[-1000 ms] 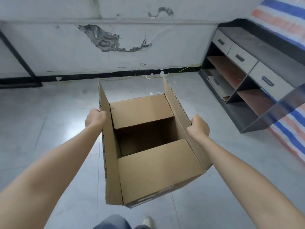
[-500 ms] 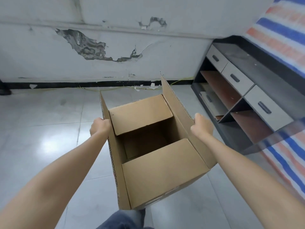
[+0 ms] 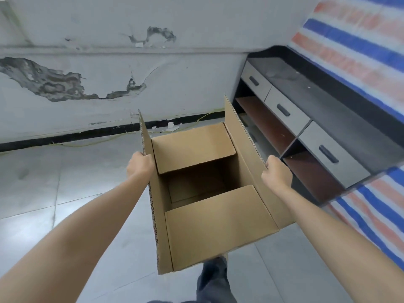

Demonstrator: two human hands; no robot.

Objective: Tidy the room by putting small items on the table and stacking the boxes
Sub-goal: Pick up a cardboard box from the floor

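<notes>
left hand: My left hand (image 3: 140,164) is curled round the top edge of the left long flap (image 3: 157,204), knuckles outward, properly clamped on.
right hand: My right hand (image 3: 276,173) has the same sort of grip on the right long flap (image 3: 242,136), a bit lower and closer to me.
box: The brown corrugated cardboard box (image 3: 196,189) looks empty inside. The far short flap (image 3: 192,147) and near short flap (image 3: 218,224) are folded inward, and both long flaps stand up.
where it is: It's up in the air in front of me, over the grey tiled floor (image 3: 54,193), with my leg in dark trousers (image 3: 214,278) just under its near end.
step in hand: I reckon this is carrying it over to the stacking spot. No other boxes are in view, so I can't tell where that is.
doing it well: Flaps are a weak handle. Pull them gently apart so they stay taut, keep the box level, and don't swing it. For the set-down I'd shift one hand under the base.
watch out: The box hides my feet, so take short steps. The right flap passes near the low dark-grey cabinet with pale drawers (image 3: 284,110), so give that corner room.
around: There's a white wall with peeling paint (image 3: 65,79) ahead and a blue, red and white striped tarp (image 3: 360,51) to the right.
</notes>
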